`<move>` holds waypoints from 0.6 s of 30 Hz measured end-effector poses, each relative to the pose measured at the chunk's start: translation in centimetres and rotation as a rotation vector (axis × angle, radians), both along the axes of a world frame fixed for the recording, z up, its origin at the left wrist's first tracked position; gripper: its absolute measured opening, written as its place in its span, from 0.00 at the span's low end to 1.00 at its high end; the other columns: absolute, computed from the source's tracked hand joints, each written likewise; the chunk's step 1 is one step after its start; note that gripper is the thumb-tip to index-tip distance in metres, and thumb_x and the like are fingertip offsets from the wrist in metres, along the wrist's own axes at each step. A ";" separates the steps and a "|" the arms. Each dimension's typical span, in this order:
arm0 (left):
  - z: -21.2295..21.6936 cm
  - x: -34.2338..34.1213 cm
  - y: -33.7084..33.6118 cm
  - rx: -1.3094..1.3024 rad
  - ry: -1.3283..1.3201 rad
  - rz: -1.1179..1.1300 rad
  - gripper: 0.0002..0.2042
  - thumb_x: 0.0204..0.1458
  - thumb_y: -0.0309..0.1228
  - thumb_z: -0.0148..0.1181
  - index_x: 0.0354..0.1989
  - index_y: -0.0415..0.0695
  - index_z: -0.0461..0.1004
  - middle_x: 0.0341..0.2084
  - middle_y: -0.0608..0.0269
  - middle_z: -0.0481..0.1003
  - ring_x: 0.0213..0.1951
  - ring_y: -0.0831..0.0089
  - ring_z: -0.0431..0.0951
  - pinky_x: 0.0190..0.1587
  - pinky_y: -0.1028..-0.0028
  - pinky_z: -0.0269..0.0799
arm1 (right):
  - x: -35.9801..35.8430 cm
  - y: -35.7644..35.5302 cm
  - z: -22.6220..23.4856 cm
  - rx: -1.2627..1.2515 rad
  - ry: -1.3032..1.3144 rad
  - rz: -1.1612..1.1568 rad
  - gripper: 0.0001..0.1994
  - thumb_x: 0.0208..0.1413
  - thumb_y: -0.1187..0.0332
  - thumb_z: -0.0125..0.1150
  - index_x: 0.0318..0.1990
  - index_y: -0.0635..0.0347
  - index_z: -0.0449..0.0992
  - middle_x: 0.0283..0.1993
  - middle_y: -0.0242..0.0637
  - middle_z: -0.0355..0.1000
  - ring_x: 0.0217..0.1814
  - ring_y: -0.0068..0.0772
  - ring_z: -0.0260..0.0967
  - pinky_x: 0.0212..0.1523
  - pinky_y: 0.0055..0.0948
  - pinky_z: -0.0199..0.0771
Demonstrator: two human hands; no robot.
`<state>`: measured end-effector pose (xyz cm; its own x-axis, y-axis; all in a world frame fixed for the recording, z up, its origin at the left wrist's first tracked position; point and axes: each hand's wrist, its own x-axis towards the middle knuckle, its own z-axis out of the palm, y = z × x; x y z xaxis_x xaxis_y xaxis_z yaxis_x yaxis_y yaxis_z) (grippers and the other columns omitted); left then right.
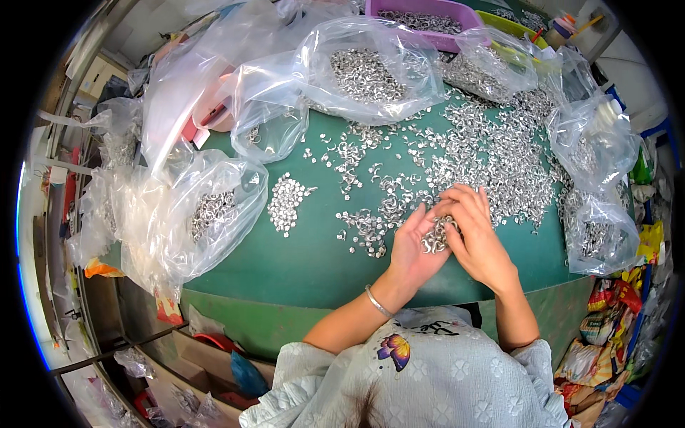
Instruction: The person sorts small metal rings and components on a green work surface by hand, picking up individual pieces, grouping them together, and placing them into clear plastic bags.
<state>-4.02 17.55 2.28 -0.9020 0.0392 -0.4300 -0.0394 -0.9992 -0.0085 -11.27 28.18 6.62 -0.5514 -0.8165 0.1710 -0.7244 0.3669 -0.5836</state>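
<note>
A: Where are the hands?
B: Both at the near edge of the loose spread of shiny silver curved metal pieces point(492, 153), over the dark green tabletop point(307, 267).
A: Left?
B: Left hand point(412, 255) is turned palm up, cupped under a small heap of silver ring-like metal parts point(434, 242). Thumb stands up on the heap's left side. Other fingers mostly hidden behind the heap and the other hand; can't tell their curl. Wrist wears a plain silver bangle point(379, 302).
A: Right?
B: Right hand point(471, 232) is arched over the same heap from the right. Fingers lie close together, bent toward the left hand; thumb sits apart, pointing into the heap. Can't tell if it's pinching a part.
A: So the heap is where?
B: In the left palm, between the hands.
A: Around them?
B: Flat cluster of small silver pieces point(285, 203) well apart on the left. Beyond it, a crumpled clear plastic bag point(246, 207) with more metal inside. At the far edge, a wide-mouthed clear bag point(422, 80) of parts, in front of a purple plastic bin point(467, 17), also loaded.
</note>
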 end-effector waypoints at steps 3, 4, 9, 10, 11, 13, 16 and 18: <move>-0.1 0.5 -0.6 0.126 0.163 -0.010 0.25 0.63 0.45 0.33 0.59 0.39 0.60 0.53 0.56 0.68 0.57 0.63 0.65 0.62 0.61 0.57 | -0.2 0.0 0.5 -0.001 -0.110 0.021 0.10 0.47 0.76 0.56 0.39 0.60 0.68 0.52 0.42 0.63 0.62 0.48 0.57 0.68 0.55 0.39; -1.1 0.7 -0.7 0.215 0.291 -0.011 0.25 0.63 0.45 0.33 0.60 0.38 0.60 0.53 0.56 0.67 0.57 0.63 0.65 0.62 0.61 0.57 | -0.4 -0.1 1.0 0.007 -0.163 0.038 0.10 0.47 0.76 0.57 0.38 0.60 0.68 0.52 0.41 0.63 0.61 0.47 0.57 0.68 0.54 0.40; -2.2 1.2 -1.2 0.217 0.399 -0.041 0.26 0.63 0.46 0.33 0.60 0.40 0.59 0.52 0.58 0.68 0.56 0.65 0.66 0.61 0.62 0.58 | -1.1 -0.4 2.0 0.105 -0.106 0.136 0.09 0.46 0.74 0.60 0.35 0.60 0.68 0.50 0.39 0.64 0.58 0.44 0.60 0.67 0.54 0.45; -2.2 1.3 -1.2 0.196 0.371 -0.046 0.25 0.63 0.46 0.33 0.60 0.40 0.59 0.51 0.58 0.68 0.56 0.66 0.67 0.60 0.62 0.59 | -1.2 -0.6 2.2 0.132 -0.071 0.151 0.09 0.45 0.74 0.60 0.34 0.60 0.68 0.50 0.39 0.64 0.57 0.43 0.61 0.66 0.54 0.46; -2.0 1.3 -1.2 0.175 0.343 -0.053 0.25 0.63 0.46 0.34 0.60 0.40 0.60 0.51 0.59 0.69 0.55 0.67 0.67 0.60 0.63 0.59 | -1.2 -0.7 2.4 0.158 -0.035 0.164 0.09 0.45 0.74 0.61 0.34 0.60 0.69 0.49 0.38 0.65 0.56 0.43 0.62 0.66 0.54 0.47; -1.1 1.3 -1.2 0.075 0.194 -0.079 0.24 0.63 0.46 0.35 0.59 0.41 0.60 0.49 0.60 0.69 0.54 0.68 0.68 0.59 0.63 0.60 | -1.1 -1.0 2.9 0.223 0.007 0.177 0.08 0.45 0.73 0.61 0.34 0.60 0.70 0.48 0.38 0.66 0.55 0.42 0.63 0.65 0.54 0.48; -0.3 1.3 -1.2 0.041 0.107 -0.085 0.23 0.63 0.45 0.36 0.59 0.41 0.61 0.48 0.61 0.70 0.53 0.69 0.68 0.58 0.64 0.62 | -0.7 -1.4 3.4 0.292 0.037 0.171 0.08 0.45 0.73 0.61 0.35 0.61 0.72 0.47 0.39 0.67 0.54 0.41 0.63 0.65 0.54 0.49; -0.2 1.4 -1.2 0.056 0.108 -0.078 0.23 0.63 0.45 0.37 0.58 0.41 0.62 0.47 0.61 0.71 0.52 0.69 0.69 0.57 0.65 0.63 | -0.5 -1.7 3.5 0.309 0.049 0.167 0.09 0.45 0.74 0.60 0.36 0.61 0.73 0.46 0.39 0.67 0.54 0.41 0.64 0.65 0.54 0.50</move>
